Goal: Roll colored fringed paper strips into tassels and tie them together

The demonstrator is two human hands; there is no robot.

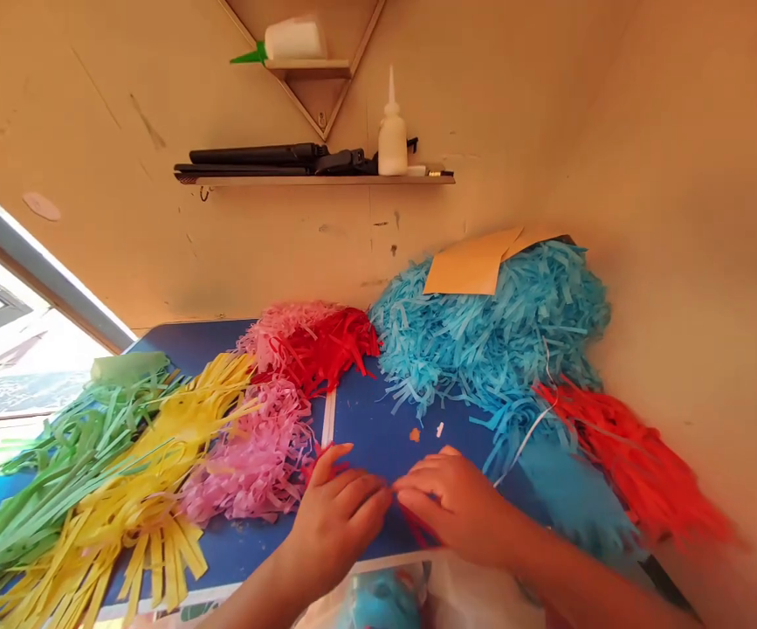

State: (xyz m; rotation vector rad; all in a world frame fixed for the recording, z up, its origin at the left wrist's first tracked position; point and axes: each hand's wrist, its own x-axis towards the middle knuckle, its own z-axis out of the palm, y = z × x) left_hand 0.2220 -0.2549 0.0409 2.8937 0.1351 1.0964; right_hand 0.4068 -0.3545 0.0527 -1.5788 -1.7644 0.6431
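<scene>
My left hand [345,507] and my right hand [457,507] meet over the front of the blue table, fingertips almost touching. Both are closed in a pinch on a magenta paper strip [421,528], mostly hidden by the fingers; its fringed ends show behind the left hand and beneath the right. Just left of my left hand lies a pile of pink paper fringe [253,454]. A white cord [528,432] runs over blue paper fringe [496,332] beyond my right hand. Below the hands, a blue object [384,601] sits at the bottom edge, only partly visible.
Yellow fringe [188,419] and green fringe [83,463] spread on the left. Red fringe lies at the back [332,349] and right [640,463]. Orange paper sheets [470,265] top the blue pile. A wall shelf [313,181] holds a white nozzle bottle [392,144] and black tools.
</scene>
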